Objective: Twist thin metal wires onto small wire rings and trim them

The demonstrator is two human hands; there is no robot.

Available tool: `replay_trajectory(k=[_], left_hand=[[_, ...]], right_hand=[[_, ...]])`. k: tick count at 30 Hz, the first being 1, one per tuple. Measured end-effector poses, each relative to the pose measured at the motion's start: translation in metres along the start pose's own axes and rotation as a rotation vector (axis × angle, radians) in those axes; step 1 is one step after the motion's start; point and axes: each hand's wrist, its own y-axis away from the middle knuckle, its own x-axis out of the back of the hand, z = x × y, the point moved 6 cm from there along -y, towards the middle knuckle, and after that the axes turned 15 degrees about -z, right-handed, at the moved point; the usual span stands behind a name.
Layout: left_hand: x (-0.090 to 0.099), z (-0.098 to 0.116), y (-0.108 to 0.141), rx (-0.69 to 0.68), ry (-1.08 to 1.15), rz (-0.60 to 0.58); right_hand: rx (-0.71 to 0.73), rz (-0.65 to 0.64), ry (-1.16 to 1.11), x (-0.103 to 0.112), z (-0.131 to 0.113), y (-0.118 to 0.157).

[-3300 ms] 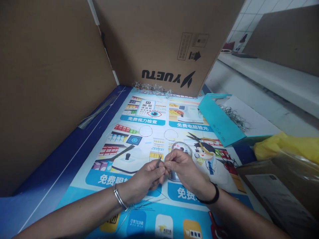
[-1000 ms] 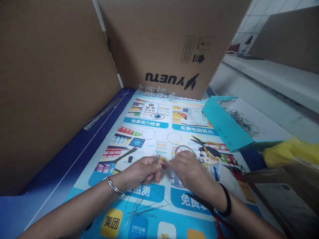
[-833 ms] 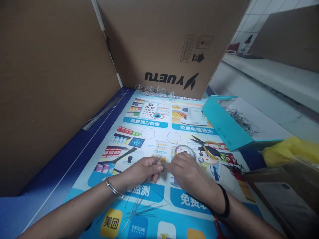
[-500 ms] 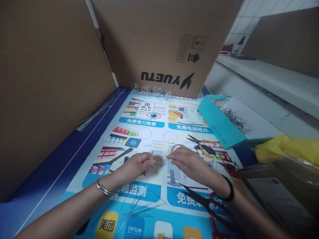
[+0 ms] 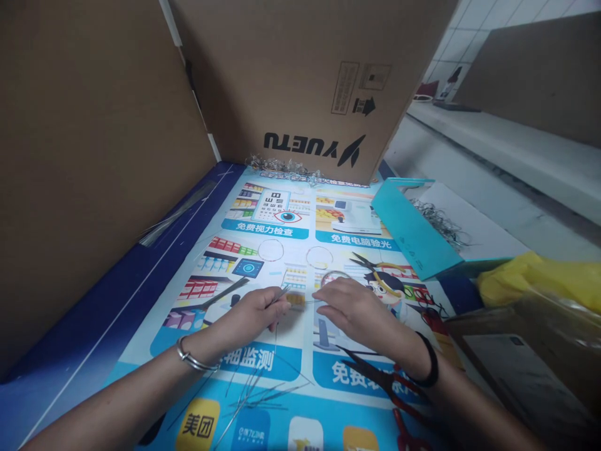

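Note:
Near the middle of the poster-covered table, my left hand [image 5: 265,308] is closed in a pinch on a thin metal wire [image 5: 307,303], which stretches across to my right hand. A short silvery piece also sticks up from the left fingers. My right hand [image 5: 350,307] has its fingertips at the other end of this wire; its thumb side is partly hidden, and the grip looks closed on it. Beyond the hands lie thin wire rings [image 5: 283,251], another partly behind my right hand. Loose wire lengths [image 5: 256,396] are scattered below my left hand.
Yellow-handled scissors [image 5: 382,283] lie beyond my right hand, red-handled scissors [image 5: 392,379] under my right forearm. A turquoise box [image 5: 413,235] with tangled wire stands at right, by a yellow bag [image 5: 526,279]. Cardboard panels [image 5: 300,75] wall the back and left; clear small pieces [image 5: 286,167] line the back.
The whole view shifts very slightly. Both hands keep nearly the same pose, with the wire still between them.

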Motion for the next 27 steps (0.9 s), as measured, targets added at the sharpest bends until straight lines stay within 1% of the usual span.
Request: replay_trajectory(k=[3, 8, 12, 14, 16, 18, 20, 24, 25, 27], left_hand=[[-0.001, -0.001, 0.000, -0.004, -0.029, -0.027], [-0.001, 0.005, 0.002, -0.025, -0.092, -0.071], [-0.003, 0.011, 0.004, -0.059, -0.141, -0.123], [-0.002, 0.013, 0.005, -0.080, -0.147, -0.105], [0.002, 0.015, 0.007, -0.079, -0.115, -0.057], [0.006, 0.015, 0.009, -0.060, -0.051, -0.013], [0.009, 0.013, 0.011, -0.046, 0.028, 0.012], [0.007, 0.006, 0.011, -0.014, 0.186, -0.003], [0.005, 0.004, 0.011, -0.001, 0.211, -0.013], [0.002, 0.002, 0.010, 0.020, 0.257, -0.033]], right_hand=[[0.053, -0.009, 0.042, -0.002, -0.008, -0.001], [0.160, -0.061, 0.025, -0.004, -0.011, -0.002], [0.151, -0.116, 0.020, 0.000, -0.009, -0.002], [0.113, -0.136, 0.036, 0.008, -0.005, 0.000], [0.044, -0.144, 0.059, 0.020, 0.004, 0.006], [-0.057, -0.133, 0.087, 0.035, 0.015, 0.016], [-0.184, -0.090, 0.122, 0.050, 0.026, 0.031], [-0.457, 0.022, 0.238, 0.073, 0.043, 0.066], [-0.532, 0.022, 0.276, 0.076, 0.047, 0.073], [-0.699, -0.041, 0.348, 0.077, 0.058, 0.082]])
